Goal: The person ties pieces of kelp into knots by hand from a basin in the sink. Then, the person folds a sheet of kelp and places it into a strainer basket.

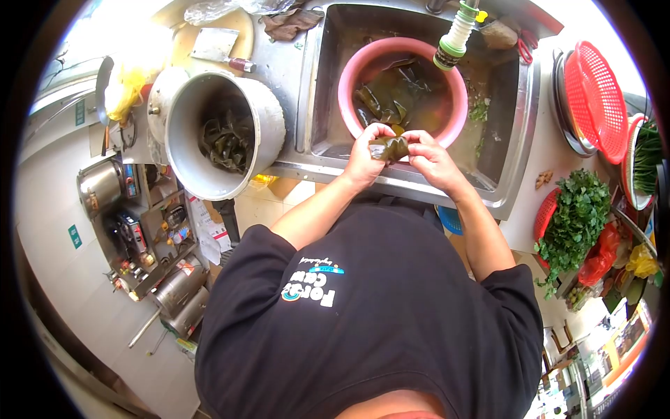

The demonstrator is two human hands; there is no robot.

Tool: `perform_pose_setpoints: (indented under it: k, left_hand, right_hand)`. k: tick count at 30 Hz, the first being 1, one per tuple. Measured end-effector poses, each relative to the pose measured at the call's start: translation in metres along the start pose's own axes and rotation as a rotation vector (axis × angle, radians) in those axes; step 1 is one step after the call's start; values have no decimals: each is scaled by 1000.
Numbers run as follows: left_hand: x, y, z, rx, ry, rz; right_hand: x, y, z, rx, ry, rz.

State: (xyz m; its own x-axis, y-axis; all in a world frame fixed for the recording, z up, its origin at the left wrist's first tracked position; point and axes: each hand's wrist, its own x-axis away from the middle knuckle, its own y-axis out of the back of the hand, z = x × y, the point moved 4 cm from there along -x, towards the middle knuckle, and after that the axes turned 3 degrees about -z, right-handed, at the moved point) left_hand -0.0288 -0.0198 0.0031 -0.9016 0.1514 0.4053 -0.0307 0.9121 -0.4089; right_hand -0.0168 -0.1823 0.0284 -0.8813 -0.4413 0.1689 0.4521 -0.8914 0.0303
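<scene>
Head view: L hand [366, 155], R hand [433, 160], both pinching leaf bundle [389, 148] nr. tub [460, 94]. Risk, we judge: bundle could unroll if either grip slackens.

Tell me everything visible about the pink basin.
The pink basin is round, apparently plastic, with a thick rim. It sits mouth-up in the metal sink, holding murky liquid and dark leaves. A white-and-green faucet attachment hangs over its right side. The left hand and right hand hold a folded leaf at its near rim; contact is unclear.
</scene>
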Motion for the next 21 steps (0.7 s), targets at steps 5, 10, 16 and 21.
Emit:
perform_pose_setpoints:
  k: [5, 10, 16, 21]
  left_hand:
    - [-3, 1, -2, 229, 199, 32]
    - [-3, -5, -20, 453, 427, 183]
    - [-3, -9, -35, 547, 377, 378]
    - [-9, -5, -27, 390, 401, 279]
  right_hand:
    - [-3, -3, 4, -40, -44, -27]
    - [-3, -3, 9, -197, -132, -161]
    - [-1, 4, -4, -336, -209, -237]
    - [0, 3, 3, -228, -195, -281]
